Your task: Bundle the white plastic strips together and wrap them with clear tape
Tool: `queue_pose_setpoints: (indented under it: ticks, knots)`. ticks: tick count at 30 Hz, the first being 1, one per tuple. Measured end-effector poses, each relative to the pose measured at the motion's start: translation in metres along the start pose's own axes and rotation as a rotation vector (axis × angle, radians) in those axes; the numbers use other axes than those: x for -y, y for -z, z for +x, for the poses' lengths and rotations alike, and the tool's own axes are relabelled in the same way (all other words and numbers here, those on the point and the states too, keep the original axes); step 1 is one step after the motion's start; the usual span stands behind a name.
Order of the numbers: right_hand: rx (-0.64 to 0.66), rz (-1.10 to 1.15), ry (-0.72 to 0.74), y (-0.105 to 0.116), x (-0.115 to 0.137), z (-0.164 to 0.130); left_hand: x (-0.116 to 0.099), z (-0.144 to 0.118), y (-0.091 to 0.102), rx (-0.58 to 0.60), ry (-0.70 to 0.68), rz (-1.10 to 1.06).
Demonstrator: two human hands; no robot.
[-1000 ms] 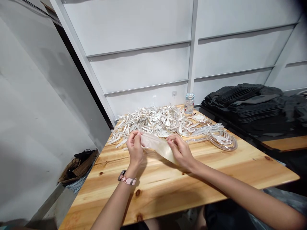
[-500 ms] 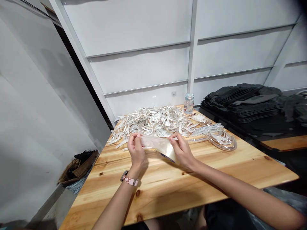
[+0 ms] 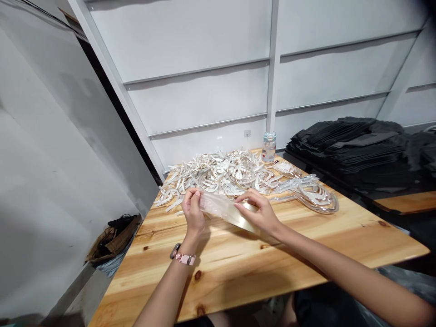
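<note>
Above the wooden table (image 3: 231, 268), a translucent, shiny plastic strip (image 3: 218, 204) stretches between both hands. Its left end is pinched between the thumb and fingers of my left hand (image 3: 193, 211), which wears a watch with a pink band (image 3: 184, 257) on the wrist. The thumb and fingertips of my right hand (image 3: 260, 213) are closed on the strip's upper edge, and part of the strip passes below that palm. Just beyond the hands lies a heap of curved white and clear strips (image 3: 221, 170).
A bundle of looped clear strips (image 3: 316, 197) lies at the table's right. At the back stands a clear bottle with a pale blue lid (image 3: 269, 147). Stacked black sheets (image 3: 347, 145) sit on another table to the right. A cardboard box (image 3: 109, 240) is on the floor at left.
My right hand has shifted its grip slightly left along the plastic strip, and its fingers have curled over. A dark printed edge on the strip no longer shows. The left hand has barely moved.
</note>
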State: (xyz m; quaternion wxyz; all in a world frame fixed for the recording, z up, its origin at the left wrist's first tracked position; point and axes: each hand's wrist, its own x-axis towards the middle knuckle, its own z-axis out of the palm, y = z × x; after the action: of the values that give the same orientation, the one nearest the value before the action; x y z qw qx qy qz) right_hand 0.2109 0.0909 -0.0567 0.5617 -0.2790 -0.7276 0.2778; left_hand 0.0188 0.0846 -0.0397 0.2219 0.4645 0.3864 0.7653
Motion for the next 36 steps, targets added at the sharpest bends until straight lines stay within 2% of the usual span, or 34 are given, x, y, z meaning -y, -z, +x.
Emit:
queue_pose_setpoints:
  ticks: [8,17,22,27,36]
  knots:
    - [-0.021,-0.042,0.021,-0.001,0.001,-0.001,0.001,0.002,0.003,-0.008,-0.049,0.035]
    - [-0.057,-0.047,-0.067,-0.002,-0.003,-0.004,-0.002,-0.002,0.001,-0.021,-0.039,0.098]
    - [-0.067,-0.02,-0.11,-0.001,-0.003,-0.001,-0.002,0.0,0.004,0.014,-0.073,0.132]
    - [-0.056,-0.013,-0.129,0.003,-0.004,0.002,0.002,0.004,0.009,0.035,-0.172,0.264]
    - [-0.053,0.008,-0.183,0.008,-0.009,0.006,0.006,0.001,0.009,0.052,-0.178,0.313]
